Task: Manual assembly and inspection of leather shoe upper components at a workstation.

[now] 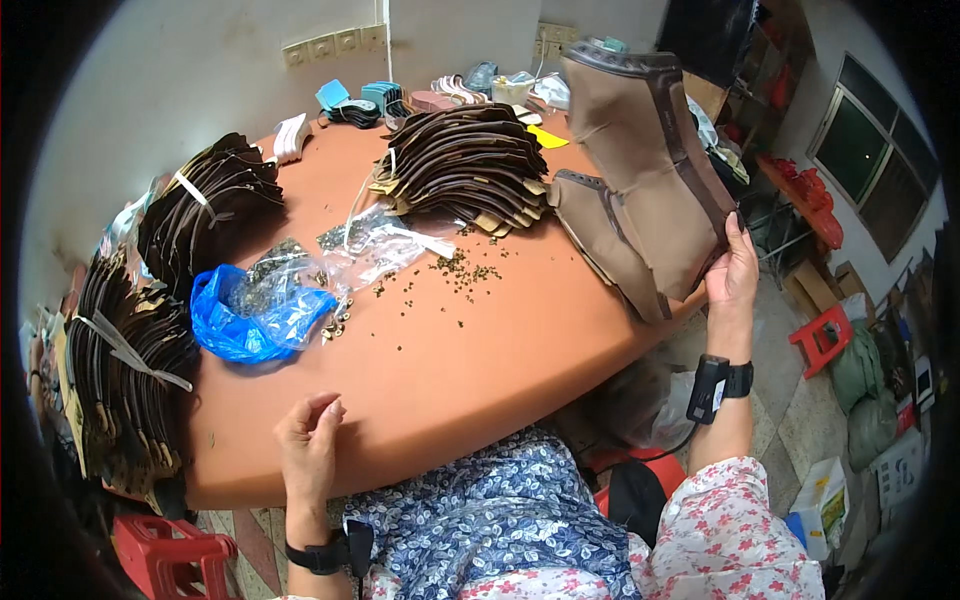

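My right hand (735, 265) grips the lower right edge of a brown boot upper (640, 150), a flat piece with a dark strip down its right side and a row of eyelets along its top. It is raised over the right side of the table. Beneath it lies another brown piece (590, 215) of similar look. At the table's front edge, my left hand (310, 435) is closed, thumb against curled fingers; anything between them is too small to tell. Small metal eyelets (465, 275) lie scattered mid-table, beside a clear plastic bag (385, 245).
A blue plastic bag (235, 325) with small metal parts sits left of the eyelets. Tied stacks of dark pieces (205, 210) line the left side, and another stack (465, 165) stands at the back. Red stools (175, 555) stand on the floor around the orange-brown table (400, 450).
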### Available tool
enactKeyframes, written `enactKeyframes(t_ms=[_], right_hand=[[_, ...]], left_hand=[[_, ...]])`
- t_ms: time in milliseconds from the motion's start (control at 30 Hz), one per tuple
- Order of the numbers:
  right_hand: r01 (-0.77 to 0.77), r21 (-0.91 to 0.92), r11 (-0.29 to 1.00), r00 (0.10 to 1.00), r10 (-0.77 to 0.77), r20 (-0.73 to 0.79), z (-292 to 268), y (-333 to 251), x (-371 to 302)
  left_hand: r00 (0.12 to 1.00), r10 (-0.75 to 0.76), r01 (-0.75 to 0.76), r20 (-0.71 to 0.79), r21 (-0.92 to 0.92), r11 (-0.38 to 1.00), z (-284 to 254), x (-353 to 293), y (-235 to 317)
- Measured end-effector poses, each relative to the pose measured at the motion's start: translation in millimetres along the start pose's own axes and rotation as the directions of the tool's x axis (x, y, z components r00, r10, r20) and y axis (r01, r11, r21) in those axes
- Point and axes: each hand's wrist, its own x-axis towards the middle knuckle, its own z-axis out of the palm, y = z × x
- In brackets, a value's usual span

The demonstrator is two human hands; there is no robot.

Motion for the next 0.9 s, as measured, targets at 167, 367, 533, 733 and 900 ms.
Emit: enactKeyframes(t_ms=[167, 367, 533, 733, 900], right_hand=[[-0.037, -0.145, 0.989, 0.967, -0.001, -0.254, -30.7, 45.2, 13.9], [-0.253, -0.315, 0.915, 0.946, 0.166, -0.279, -67.9, 97.1, 1.9], [-0.342, -0.403, 0.849, 0.934, 0.259, -0.248, -80.8, 100.7, -0.3], [-0.016, -0.933, 0.360, 0.963, -0.247, -0.111, -79.2, 94.4, 3.1], [0.526, -0.849, 0.052, 0.814, -0.320, 0.485, 39.8, 46.9, -31.8]], left_hand=[[0.989, 0.150, -0.142, -0.011, 0.269, 0.953, 22.8, 8.3, -17.2], [0.959, 0.283, -0.268, 0.019, 0.387, 0.882, 30.7, 10.9, -11.8], [0.934, 0.358, -0.324, 0.008, 0.443, 0.836, 32.0, 9.4, -13.6], [0.932, 0.361, -0.336, 0.037, 0.467, 0.818, 37.2, 11.6, -9.7], [0.922, 0.385, -0.345, 0.032, 0.515, 0.785, 36.5, 10.4, -11.2]])
